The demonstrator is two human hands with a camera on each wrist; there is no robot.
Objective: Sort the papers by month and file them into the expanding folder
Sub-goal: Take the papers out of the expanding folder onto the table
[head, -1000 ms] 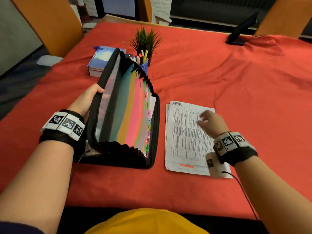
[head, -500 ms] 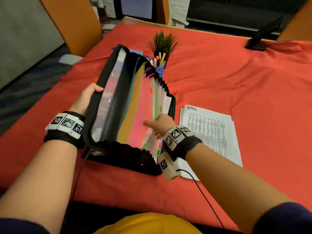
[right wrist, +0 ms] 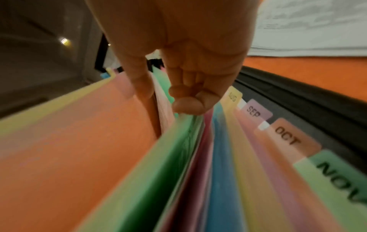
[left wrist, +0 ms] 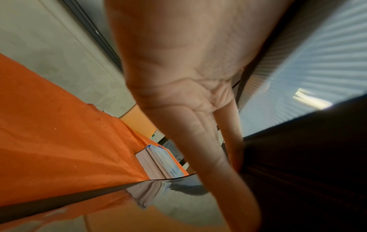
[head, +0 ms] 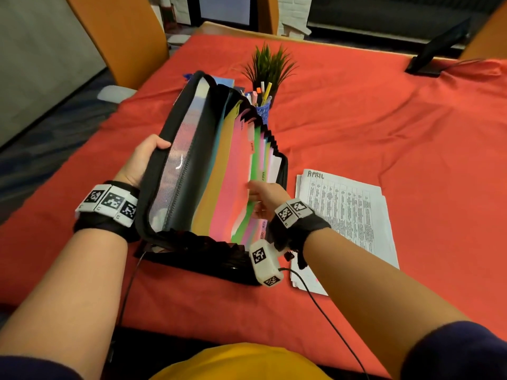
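A black expanding folder [head: 153, 193] lies open on the red tablecloth, its coloured month dividers [right wrist: 99, 157] fanned out. My left hand [head: 142, 163] grips the raised front cover at its left rim, thumb hooked over the edge. My right hand [head: 263, 196] reaches into the dividers near the MAY tab. In the right wrist view one digit goes down between the pink divider and the green divider [right wrist: 178, 141], and the curled fingers [right wrist: 190, 103] sit on the green one's top edge. A paper stack [head: 345, 215] headed APRIL lies flat to the right of the folder.
Behind the folder stand a blue pen cup [head: 263, 108], a small green plant [head: 270, 67] and a stack of books [head: 225, 82]. A dark tablet stand [head: 433, 54] sits at the far right. Orange chairs [head: 120, 37] flank the table.
My right hand left the April paper stack, moved left to the folder and worked into the dividers. The left hand kept hold of the cover, tilting it open wider.
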